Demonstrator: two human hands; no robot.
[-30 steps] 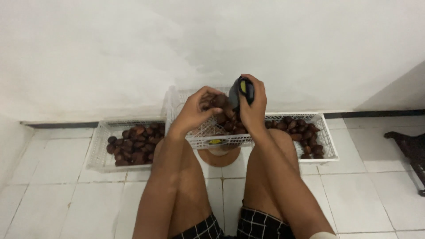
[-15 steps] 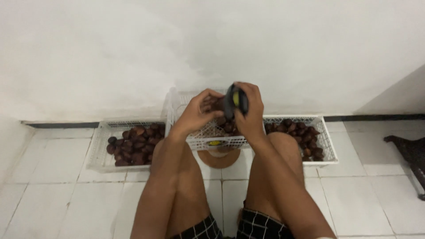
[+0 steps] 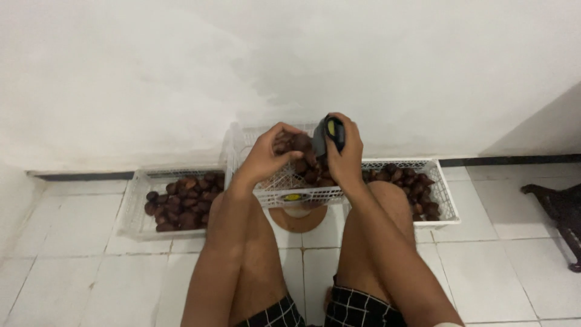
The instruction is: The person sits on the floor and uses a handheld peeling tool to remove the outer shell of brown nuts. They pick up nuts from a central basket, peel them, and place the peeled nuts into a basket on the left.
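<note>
My right hand (image 3: 346, 158) is closed around a dark handheld tool with a yellow mark (image 3: 330, 133), held upright over the raised middle basket (image 3: 290, 195). My left hand (image 3: 266, 156) pinches a dark brown scaly fruit (image 3: 289, 143) right beside the tool. The middle white plastic basket holds more of these brown fruits and rests on a round brown stand (image 3: 298, 219) between my knees.
A white basket (image 3: 130, 209) with brown fruits sits on the tiled floor at left, another (image 3: 446, 200) at right. A white wall rises close behind them. A dark object (image 3: 560, 215) lies at the right edge. My bare legs fill the foreground.
Both hands have stayed over the middle basket; the tool has shifted slightly left toward my left hand, and the fruit sits closer against it.
</note>
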